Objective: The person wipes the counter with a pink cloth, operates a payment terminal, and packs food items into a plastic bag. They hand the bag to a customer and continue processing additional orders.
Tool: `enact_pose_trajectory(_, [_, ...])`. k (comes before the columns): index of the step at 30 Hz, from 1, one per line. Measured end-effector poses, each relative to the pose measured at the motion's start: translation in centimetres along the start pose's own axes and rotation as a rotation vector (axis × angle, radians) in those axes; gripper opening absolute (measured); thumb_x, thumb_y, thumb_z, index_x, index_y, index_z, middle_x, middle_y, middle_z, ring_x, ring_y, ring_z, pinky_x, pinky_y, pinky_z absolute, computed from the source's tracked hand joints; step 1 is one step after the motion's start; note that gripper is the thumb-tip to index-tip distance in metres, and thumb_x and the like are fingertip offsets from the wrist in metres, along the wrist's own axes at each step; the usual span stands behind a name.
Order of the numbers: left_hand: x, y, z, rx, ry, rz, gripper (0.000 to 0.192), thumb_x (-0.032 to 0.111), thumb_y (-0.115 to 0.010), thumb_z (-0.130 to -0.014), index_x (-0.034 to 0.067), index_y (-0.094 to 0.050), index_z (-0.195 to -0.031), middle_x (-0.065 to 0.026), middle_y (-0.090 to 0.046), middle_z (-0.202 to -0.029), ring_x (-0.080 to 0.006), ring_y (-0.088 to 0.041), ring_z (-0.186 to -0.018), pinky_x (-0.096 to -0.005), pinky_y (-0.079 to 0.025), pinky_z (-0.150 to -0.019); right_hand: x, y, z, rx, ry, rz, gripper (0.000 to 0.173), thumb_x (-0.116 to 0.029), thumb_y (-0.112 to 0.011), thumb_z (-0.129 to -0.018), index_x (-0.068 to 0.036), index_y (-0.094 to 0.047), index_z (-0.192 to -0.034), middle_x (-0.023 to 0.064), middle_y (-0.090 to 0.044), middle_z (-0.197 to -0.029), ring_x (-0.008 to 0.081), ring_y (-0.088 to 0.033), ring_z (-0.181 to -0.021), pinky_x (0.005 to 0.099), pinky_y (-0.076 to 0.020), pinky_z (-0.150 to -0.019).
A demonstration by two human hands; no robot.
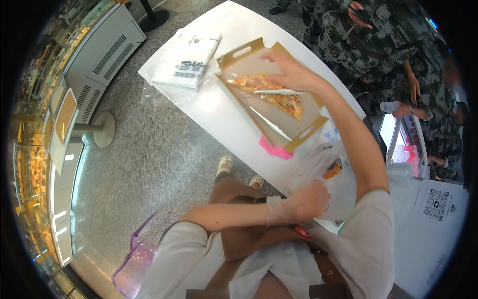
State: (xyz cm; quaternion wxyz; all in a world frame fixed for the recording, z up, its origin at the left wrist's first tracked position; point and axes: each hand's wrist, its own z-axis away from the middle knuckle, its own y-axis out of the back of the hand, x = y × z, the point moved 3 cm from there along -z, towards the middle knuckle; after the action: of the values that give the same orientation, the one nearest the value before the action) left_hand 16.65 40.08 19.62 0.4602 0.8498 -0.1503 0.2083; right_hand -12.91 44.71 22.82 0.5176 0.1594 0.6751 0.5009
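Observation:
My right hand (289, 73), its fingers apart, is over an open cardboard pizza box (257, 130), near pizza slices (285, 104). White strips lie beside the slices in the box. My left hand (312, 200) is curled into a fist beside crumpled clear plastic (308, 164), a translucent cuff around the wrist; whether it grips the plastic is unclear. A food item (332, 170) shows by the plastic. A bright pink item (274, 148) sticks out from under the box's near edge. White printed packaging (186, 61) in clear film lies left of the box.
The white table (209, 112) runs diagonally before me. A glass display counter (33, 179) curves along the left. Post bases (104, 129) stand on the floor. People in camouflage clothing (388, 45) stand beyond the table, one holding a cup (389, 107). A printed code sheet (435, 203) lies right.

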Motion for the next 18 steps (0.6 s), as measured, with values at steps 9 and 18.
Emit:
enact_pose_trajectory(9, [-1.7, 2.0, 1.2, 0.057, 0.069, 0.132, 0.005, 0.011, -0.064, -0.083, 0.006, -0.064, -0.082, -0.0145, -0.063, -0.084, -0.0303, -0.063, -0.080, -0.0446, -0.047, -0.069, 13.1, -5.6, -8.4, -0.824, -0.431, 0.025, 0.064, -0.034, -0.092, -0.071, -0.002, -0.067, -0.122, 0.0154, -0.071, -0.113, 0.0299, -0.069, -0.101, 0.0452, -0.0540, -0.087])
enact_pose_trajectory(18, [-1.6, 6.4, -0.9, 0.016, -0.094, 0.064, 0.012, 0.010, -0.062, -0.078, 0.010, -0.059, -0.090, -0.0045, -0.059, -0.084, -0.0245, -0.059, -0.085, -0.0372, -0.043, -0.081, 2.6, 16.3, 10.6, 0.514, -0.171, -0.043, 0.035, -0.018, -0.076, -0.094, -0.001, -0.066, -0.123, 0.0059, -0.074, -0.110, 0.0154, -0.069, -0.098, 0.0314, -0.0549, -0.086])
